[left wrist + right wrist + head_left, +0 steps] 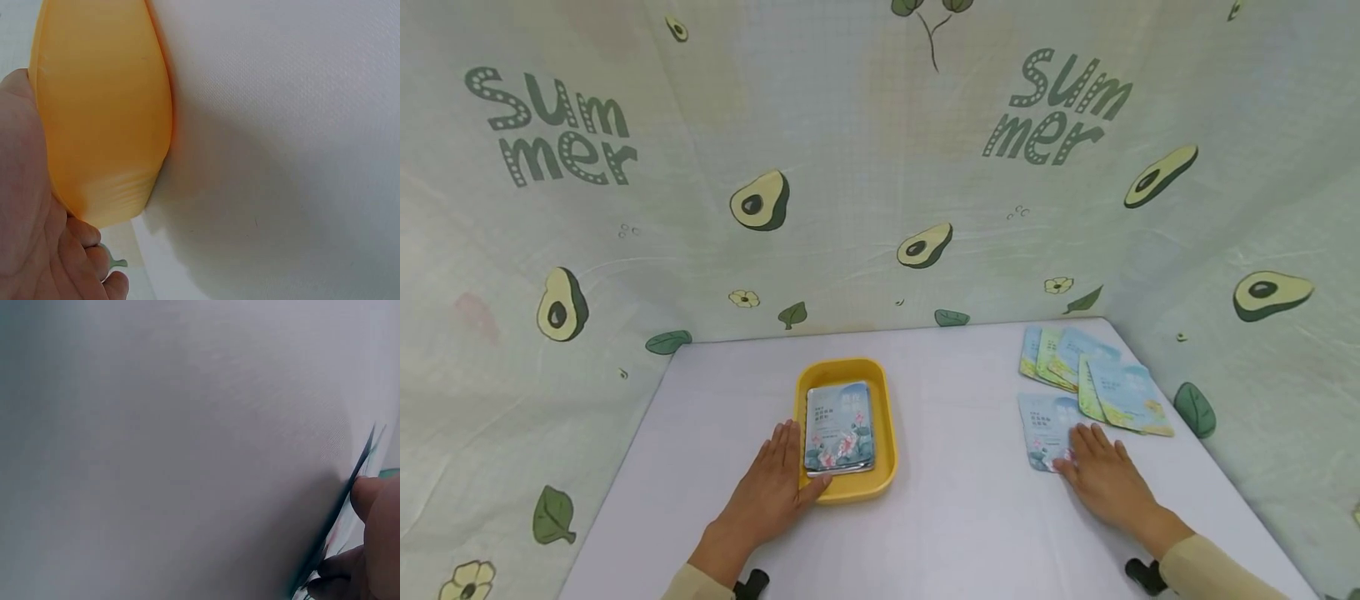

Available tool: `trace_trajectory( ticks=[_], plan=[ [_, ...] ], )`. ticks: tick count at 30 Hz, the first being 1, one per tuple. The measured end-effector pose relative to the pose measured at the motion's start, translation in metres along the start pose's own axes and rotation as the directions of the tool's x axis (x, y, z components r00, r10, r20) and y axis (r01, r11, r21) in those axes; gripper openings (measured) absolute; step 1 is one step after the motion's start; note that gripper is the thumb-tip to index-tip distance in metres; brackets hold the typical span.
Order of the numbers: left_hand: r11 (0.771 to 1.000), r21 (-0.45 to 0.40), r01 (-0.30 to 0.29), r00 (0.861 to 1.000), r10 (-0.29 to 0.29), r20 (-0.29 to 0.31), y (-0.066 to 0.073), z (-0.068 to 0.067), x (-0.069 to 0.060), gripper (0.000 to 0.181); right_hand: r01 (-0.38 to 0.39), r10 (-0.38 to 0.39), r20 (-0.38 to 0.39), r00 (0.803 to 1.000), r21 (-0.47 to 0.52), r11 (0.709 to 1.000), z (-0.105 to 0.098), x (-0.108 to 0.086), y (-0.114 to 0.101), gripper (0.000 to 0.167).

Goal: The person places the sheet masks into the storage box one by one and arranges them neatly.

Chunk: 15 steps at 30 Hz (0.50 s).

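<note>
A yellow tray point(888, 433) holds a small stack of blue packets with pink flowers point(839, 429). My left hand point(767, 483) lies along the tray's left side, fingers extended and thumb at the near rim; in the left wrist view the hand point(37, 206) touches the tray's yellow wall point(103, 112). Over on the right, one blue packet point(1043, 425) lies flat on the table, with my right hand point(1112, 483) resting on its right part, fingers extended. The right wrist view shows thumb and fingertips of that hand point(375, 531) against the packet point(331, 531), seen nearly edge-on.
Beyond the right hand, several blue and green packets point(1127, 392) lie overlapping near the right edge of the white table point(955, 500). A cloth printed with avocados and leaves point(850, 125) hangs behind the table and along its sides.
</note>
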<state>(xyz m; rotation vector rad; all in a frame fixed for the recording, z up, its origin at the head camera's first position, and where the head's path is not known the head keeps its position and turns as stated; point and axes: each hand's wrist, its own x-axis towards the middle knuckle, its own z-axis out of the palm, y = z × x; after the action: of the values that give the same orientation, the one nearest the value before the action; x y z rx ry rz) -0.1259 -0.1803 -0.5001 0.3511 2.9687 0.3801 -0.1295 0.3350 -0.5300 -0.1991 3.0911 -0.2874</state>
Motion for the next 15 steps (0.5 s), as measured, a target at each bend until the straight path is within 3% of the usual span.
trace_trajectory(
  ticks=[7, 15],
  plan=[
    [1.000, -0.022, 0.001, 1.000, -0.001, -0.011, 0.002, -0.002, 0.001, 0.103, 0.101, -0.101, -0.013, 0.995, -0.009, 0.995, 0.002, 0.019, -0.030, 0.072],
    [1.000, -0.009, 0.012, 1.000, -0.012, 0.004, 0.002, -0.001, 0.000, 0.104, 0.191, -0.192, 0.024, 0.981, 0.022, 0.981, 0.010, 0.043, -0.074, 0.068]
  ],
)
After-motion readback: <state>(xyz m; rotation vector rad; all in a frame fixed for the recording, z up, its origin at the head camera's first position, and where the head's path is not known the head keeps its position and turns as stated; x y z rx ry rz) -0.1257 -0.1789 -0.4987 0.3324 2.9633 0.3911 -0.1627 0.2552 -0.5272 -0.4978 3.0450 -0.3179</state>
